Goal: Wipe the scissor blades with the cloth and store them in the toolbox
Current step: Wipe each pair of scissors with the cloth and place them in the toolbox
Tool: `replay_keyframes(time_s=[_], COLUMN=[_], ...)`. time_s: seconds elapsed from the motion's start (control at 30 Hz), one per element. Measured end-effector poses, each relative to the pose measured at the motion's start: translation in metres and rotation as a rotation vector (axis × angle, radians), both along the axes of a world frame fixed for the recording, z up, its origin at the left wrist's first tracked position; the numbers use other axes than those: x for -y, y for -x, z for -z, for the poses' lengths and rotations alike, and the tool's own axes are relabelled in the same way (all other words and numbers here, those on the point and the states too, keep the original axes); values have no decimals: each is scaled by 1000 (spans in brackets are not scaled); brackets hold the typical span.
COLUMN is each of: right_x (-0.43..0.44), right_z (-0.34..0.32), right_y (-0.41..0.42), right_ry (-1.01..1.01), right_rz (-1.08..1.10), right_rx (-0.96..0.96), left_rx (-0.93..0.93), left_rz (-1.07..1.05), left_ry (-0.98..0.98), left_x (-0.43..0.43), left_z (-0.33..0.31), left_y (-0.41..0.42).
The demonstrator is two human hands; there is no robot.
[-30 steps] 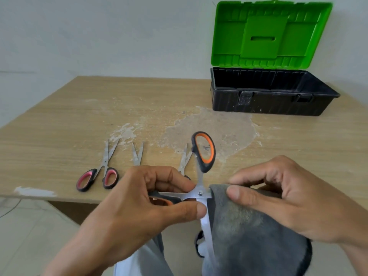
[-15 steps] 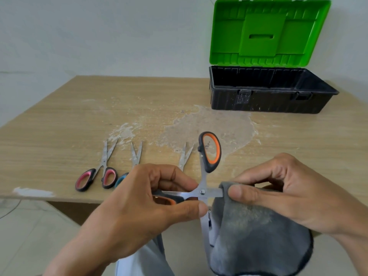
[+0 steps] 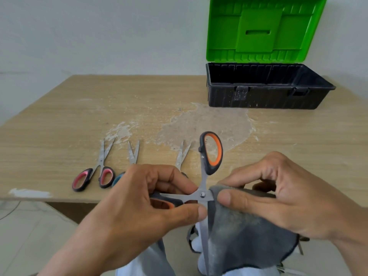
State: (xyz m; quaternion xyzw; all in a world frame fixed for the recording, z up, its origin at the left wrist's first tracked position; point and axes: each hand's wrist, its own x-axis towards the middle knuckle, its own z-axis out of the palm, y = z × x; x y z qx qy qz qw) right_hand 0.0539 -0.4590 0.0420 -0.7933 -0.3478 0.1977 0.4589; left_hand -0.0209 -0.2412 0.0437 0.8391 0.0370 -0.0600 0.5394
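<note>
My left hand (image 3: 143,208) grips the orange-and-black scissors (image 3: 211,154) by the lower handle, spread wide open in front of the table edge. One handle loop points up; one blade hangs straight down. My right hand (image 3: 282,198) pinches the grey cloth (image 3: 245,242) around the other blade, right beside the pivot, so that blade is hidden. The black toolbox (image 3: 266,96) with its green lid (image 3: 262,28) raised stands at the back right of the table.
On the wooden table (image 3: 59,124) near its front edge lie pink-handled scissors (image 3: 95,172), a blue-handled pair (image 3: 131,156) and a third pair (image 3: 182,154), both partly behind my left hand. Worn pale patches mark the tabletop's middle. Tiled floor lies below.
The upright handle loop has swung to the right. The cloth in my right hand now sits against the pivot, slightly lower than before.
</note>
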Motion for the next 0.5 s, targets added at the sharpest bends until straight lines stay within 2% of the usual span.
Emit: replay_keyframes(time_s=[0.27,0.37,0.5], right_x=[-1,-5,-1], right_z=[2,0,-1], right_y=[9,11,5], right_ry=[-40,-66,-66], right_rz=[53,6,53], right_rx=[41,-8,-83], left_rx=[-1,12,0], left_rz=[-18,-26,-2], left_ry=[1,24,31], left_x=[-3,-4,-6], left_z=[2,2,1], left_y=[-3,-3,0])
